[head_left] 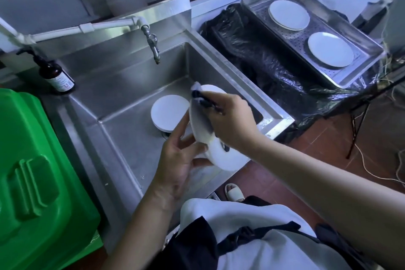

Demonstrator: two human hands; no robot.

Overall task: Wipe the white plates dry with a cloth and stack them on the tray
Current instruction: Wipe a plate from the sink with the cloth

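Left hand (177, 160) grips a white plate (219, 155) tilted on edge over the sink (122, 85); right hand (232, 120) presses a bunched cloth (198, 92) against it.

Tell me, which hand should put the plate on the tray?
Probably the right hand. The tray sits on that side, past the sink. But it holds the cloth now, and the left hand grips the plate, so they would swap first.
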